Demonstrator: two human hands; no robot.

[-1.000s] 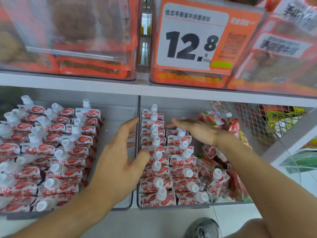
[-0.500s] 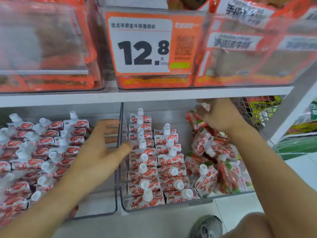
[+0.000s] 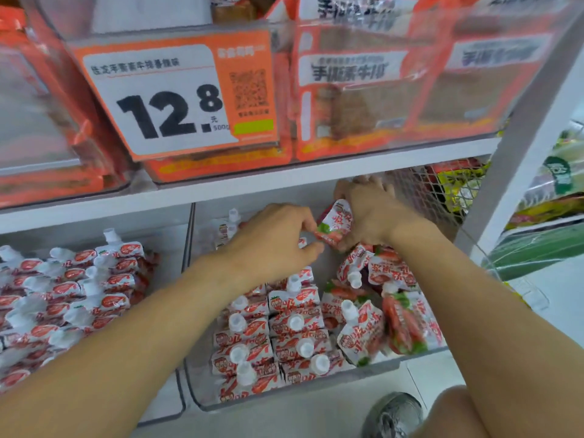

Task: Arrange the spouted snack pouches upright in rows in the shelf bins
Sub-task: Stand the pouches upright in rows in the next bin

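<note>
Shop shelf, clear plastic bin point(image 3: 316, 395): red-white spouted foil pouch point(image 3: 335, 224) at bin's back, pinched between left hand point(image 3: 271, 245) and right hand point(image 3: 368, 213). Looks light, soft, slippery; grip near stiff spout.

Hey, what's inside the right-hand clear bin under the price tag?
The right bin holds two upright pouch rows at left and a loose pile at right. Both hands, left hand and right hand, hold one pouch at the back, hiding what lies behind.
</note>
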